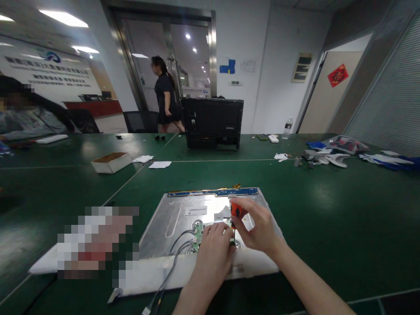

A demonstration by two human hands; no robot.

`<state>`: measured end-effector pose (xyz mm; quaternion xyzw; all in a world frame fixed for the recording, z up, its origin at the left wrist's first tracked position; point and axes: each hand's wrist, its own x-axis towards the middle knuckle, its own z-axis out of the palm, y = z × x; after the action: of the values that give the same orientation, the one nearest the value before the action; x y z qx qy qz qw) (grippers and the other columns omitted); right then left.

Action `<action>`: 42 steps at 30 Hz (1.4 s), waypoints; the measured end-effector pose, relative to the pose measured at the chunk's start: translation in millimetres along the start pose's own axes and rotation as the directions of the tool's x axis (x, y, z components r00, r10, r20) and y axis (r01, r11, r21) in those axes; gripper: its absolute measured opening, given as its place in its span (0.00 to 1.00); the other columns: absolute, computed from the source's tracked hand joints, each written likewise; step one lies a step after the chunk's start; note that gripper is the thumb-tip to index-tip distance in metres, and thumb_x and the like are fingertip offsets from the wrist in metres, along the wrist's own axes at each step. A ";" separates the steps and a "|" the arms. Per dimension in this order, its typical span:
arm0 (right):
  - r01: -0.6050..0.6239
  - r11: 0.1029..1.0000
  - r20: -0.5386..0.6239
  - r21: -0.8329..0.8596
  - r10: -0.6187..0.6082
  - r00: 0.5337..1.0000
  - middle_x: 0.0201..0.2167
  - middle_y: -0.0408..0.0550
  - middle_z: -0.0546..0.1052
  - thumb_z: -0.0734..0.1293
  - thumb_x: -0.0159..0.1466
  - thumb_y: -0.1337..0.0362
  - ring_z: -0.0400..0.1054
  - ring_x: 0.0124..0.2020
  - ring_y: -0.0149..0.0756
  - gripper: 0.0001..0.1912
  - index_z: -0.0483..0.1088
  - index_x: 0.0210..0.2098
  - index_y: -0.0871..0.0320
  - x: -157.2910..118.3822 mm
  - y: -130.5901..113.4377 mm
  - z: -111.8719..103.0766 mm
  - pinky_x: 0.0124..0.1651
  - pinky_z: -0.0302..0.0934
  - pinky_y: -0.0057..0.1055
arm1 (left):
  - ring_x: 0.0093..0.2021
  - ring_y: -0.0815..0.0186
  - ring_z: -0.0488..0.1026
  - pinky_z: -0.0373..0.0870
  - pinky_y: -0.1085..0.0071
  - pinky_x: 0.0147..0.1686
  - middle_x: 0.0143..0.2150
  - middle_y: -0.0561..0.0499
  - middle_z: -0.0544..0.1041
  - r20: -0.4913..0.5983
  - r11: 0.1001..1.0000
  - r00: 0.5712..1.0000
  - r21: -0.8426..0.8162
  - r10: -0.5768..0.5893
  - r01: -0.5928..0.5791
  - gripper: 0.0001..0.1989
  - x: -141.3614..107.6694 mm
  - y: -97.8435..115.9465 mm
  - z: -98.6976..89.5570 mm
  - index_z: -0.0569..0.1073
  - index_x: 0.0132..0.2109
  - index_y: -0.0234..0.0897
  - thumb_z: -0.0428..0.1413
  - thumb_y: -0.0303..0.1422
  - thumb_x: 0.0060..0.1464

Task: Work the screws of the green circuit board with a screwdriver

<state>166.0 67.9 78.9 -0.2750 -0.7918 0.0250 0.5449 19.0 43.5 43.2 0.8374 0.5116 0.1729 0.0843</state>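
My right hand (259,223) pinches the orange and black handle of a small screwdriver (235,210). The screwdriver stands upright, with its shaft pointing down at the right end of a green circuit board (197,234). Over the board lies my left hand (216,247), fingers bent and close together; the fingertips are partly hidden near the screwdriver's shaft. Beneath both hands is the metal back of a flat display panel (157,234), with a blue strip board (193,193) along its far edge. Grey cables (179,258) run from the circuit board toward me.
A black monitor frame (213,120) stands upright across the green table (328,210). To the left are an open white box (111,162) and paper. Plastic bags (346,144) and small parts lie at right, near a bottle (288,128). One person walks behind; another sits left.
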 end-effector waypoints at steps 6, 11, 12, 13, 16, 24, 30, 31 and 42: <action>0.018 1.000 0.003 0.005 -0.018 1.000 0.40 0.51 0.74 0.61 0.57 0.74 0.71 0.36 0.37 0.27 0.59 0.56 0.55 -1.6 0.8 0.1 0.33 0.69 0.31 | 0.49 0.57 0.67 0.56 0.58 0.51 0.44 0.48 0.74 0.030 0.999 0.998 -0.004 0.051 -0.051 0.09 2.1 -0.8 4.2 0.73 0.39 0.37 0.53 0.22 0.53; 0.015 1.000 -0.002 -0.007 -0.015 1.000 0.39 0.51 0.75 0.61 0.57 0.73 0.71 0.36 0.36 0.25 0.60 0.54 0.55 -2.5 1.3 0.4 0.34 0.69 0.32 | 0.48 0.57 0.67 0.55 0.58 0.52 0.43 0.48 0.74 0.014 0.996 0.996 0.025 0.091 -0.091 0.12 0.9 -1.8 7.6 0.72 0.41 0.37 0.50 0.19 0.52; 0.015 1.000 -0.004 -0.008 -0.015 1.000 0.39 0.50 0.75 0.61 0.57 0.73 0.71 0.36 0.36 0.25 0.60 0.54 0.55 -2.6 1.5 0.5 0.34 0.69 0.31 | 0.48 0.57 0.67 0.55 0.57 0.52 0.43 0.48 0.74 0.010 0.995 0.995 0.028 0.097 -0.097 0.12 0.8 -2.4 8.5 0.72 0.41 0.37 0.49 0.19 0.52; 0.015 1.000 -0.004 -0.006 -0.015 1.000 0.38 0.50 0.74 0.61 0.57 0.73 0.71 0.36 0.36 0.25 0.60 0.54 0.55 -2.6 1.8 0.6 0.34 0.69 0.32 | 0.48 0.57 0.67 0.55 0.57 0.52 0.42 0.48 0.74 0.005 0.994 0.995 0.032 0.100 -0.100 0.12 0.8 -3.1 9.3 0.71 0.41 0.37 0.49 0.20 0.53; 0.022 1.000 -0.002 -0.006 -0.022 1.000 0.36 0.49 0.74 0.61 0.57 0.73 0.71 0.37 0.37 0.24 0.60 0.54 0.55 -2.4 2.1 0.5 0.34 0.69 0.32 | 0.47 0.57 0.67 0.55 0.57 0.52 0.42 0.48 0.74 -0.010 0.993 0.995 0.052 0.103 -0.102 0.11 0.6 -4.2 11.0 0.71 0.40 0.38 0.50 0.21 0.53; 0.037 0.999 -0.016 -0.016 -0.038 0.999 0.37 0.50 0.74 0.61 0.57 0.74 0.71 0.36 0.37 0.24 0.60 0.54 0.56 -0.7 0.1 -0.9 0.34 0.68 0.31 | 0.49 0.57 0.67 0.55 0.54 0.54 0.44 0.48 0.75 -0.058 0.989 0.989 0.071 0.137 -0.133 0.11 0.1 -5.5 14.8 0.71 0.42 0.37 0.52 0.21 0.52; 0.046 0.999 -0.012 -0.014 -0.046 0.999 0.37 0.50 0.74 0.61 0.58 0.74 0.71 0.35 0.36 0.24 0.60 0.53 0.56 -0.2 0.0 -0.6 0.32 0.67 0.30 | 0.48 0.58 0.69 0.56 0.54 0.54 0.43 0.48 0.75 -0.086 0.988 0.988 0.091 0.131 -0.124 0.09 1.1 -8.2 17.6 0.71 0.40 0.38 0.52 0.21 0.54; 0.046 0.999 -0.009 -0.010 -0.046 0.999 0.38 0.50 0.74 0.61 0.58 0.73 0.71 0.35 0.36 0.24 0.60 0.53 0.56 -0.4 0.3 -0.5 0.32 0.67 0.30 | 0.48 0.58 0.69 0.56 0.54 0.54 0.43 0.48 0.75 -0.089 0.988 0.987 0.094 0.131 -0.123 0.09 1.2 -8.2 17.9 0.71 0.40 0.38 0.52 0.22 0.53; 0.039 0.999 0.003 0.009 -0.039 0.999 0.37 0.50 0.73 0.61 0.55 0.73 0.70 0.35 0.37 0.24 0.60 0.52 0.56 -2.6 1.3 -0.3 0.34 0.68 0.32 | 0.48 0.58 0.69 0.56 0.55 0.54 0.43 0.49 0.75 -0.094 0.991 0.987 0.043 0.131 -0.128 0.09 0.6 -6.0 14.2 0.71 0.39 0.38 0.51 0.21 0.53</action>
<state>167.5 67.8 76.4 -0.2572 -0.7978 0.0184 0.5451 19.6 47.4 28.3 0.8609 0.4627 0.2090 0.0325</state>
